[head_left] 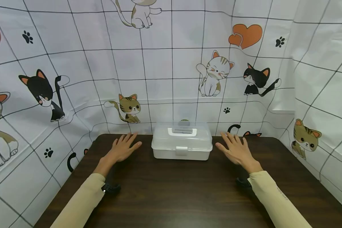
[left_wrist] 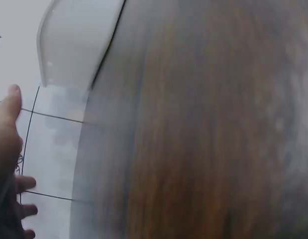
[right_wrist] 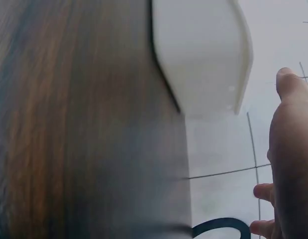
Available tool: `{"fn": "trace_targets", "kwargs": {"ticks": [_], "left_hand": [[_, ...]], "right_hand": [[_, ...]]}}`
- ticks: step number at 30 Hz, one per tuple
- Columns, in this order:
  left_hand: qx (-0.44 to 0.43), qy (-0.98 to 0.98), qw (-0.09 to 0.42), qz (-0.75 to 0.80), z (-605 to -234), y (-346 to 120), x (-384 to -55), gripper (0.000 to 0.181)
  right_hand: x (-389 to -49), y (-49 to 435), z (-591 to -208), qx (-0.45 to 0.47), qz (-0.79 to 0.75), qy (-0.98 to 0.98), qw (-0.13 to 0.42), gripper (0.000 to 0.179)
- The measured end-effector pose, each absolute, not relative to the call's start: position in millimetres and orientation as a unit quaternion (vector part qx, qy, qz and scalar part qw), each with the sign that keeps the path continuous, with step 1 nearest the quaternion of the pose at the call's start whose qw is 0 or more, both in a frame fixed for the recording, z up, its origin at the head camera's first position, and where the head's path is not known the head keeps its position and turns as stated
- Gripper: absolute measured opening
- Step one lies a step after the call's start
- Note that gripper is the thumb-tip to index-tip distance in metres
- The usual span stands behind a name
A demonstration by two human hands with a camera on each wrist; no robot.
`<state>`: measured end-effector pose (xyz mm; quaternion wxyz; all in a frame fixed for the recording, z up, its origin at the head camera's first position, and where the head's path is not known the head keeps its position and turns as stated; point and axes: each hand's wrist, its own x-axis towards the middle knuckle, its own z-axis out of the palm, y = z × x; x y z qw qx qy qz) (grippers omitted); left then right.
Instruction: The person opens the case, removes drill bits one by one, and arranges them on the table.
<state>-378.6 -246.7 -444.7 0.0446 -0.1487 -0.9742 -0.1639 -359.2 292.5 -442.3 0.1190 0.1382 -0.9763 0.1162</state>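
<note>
A white plastic storage box [head_left: 181, 145] with a clear lid, a top handle and a front latch stands closed near the table's far edge. To its left, my left hand [head_left: 122, 149] is held over the table with fingers spread, apart from the box. On the other side my right hand [head_left: 236, 150] mirrors it, fingers spread and touching nothing. In the left wrist view the box's side wall [left_wrist: 79, 42] rises beyond the thumb. The right wrist view shows the opposite side wall [right_wrist: 201, 55], with a gap between it and my thumb.
The box stands on a dark brown wooden table [head_left: 171, 190]. Behind it and along both sides hangs a white sheet [head_left: 171, 66] with a grid and printed cats. Dark bands [head_left: 111, 188] circle both wrists.
</note>
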Motion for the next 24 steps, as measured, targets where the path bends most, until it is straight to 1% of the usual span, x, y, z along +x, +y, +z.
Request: {"fn": "trace_targets", "kwargs": {"ticks": [3,5,10,19,21,22,24], "left_hand": [[-0.173,-0.96,0.058,-0.211,-446.8,-243.3,-380.4,0.079],[-0.185,-0.945,0.057,-0.263,-448.3,-240.4,-381.7,0.076],[-0.213,-0.899,0.039,-0.381,-449.8,-228.6,-382.1,0.068],[-0.259,-0.849,0.016,-0.461,-445.4,-202.7,-378.8,0.068],[-0.272,-0.833,0.011,-0.482,-445.0,-197.8,-377.6,0.069],[-0.274,-0.827,0.008,-0.49,-445.3,-195.4,-377.1,0.071],[-0.28,-0.816,0.003,-0.506,-446.2,-191.0,-376.0,0.075]], "right_hand": [[-357.1,286.6,-439.1,0.142,0.131,-0.974,0.118,0.08],[-356.1,281.6,-436.9,0.149,0.149,-0.971,0.115,0.078],[-354.6,270.1,-434.3,0.166,0.177,-0.963,0.118,0.073],[-352.4,261.2,-432.6,0.177,0.166,-0.961,0.134,0.072],[-350.6,257.0,-430.6,0.175,0.165,-0.96,0.146,0.074],[-349.3,254.3,-429.5,0.174,0.164,-0.957,0.162,0.074],[-345.4,247.2,-426.4,0.169,0.169,-0.948,0.213,0.071]]}}
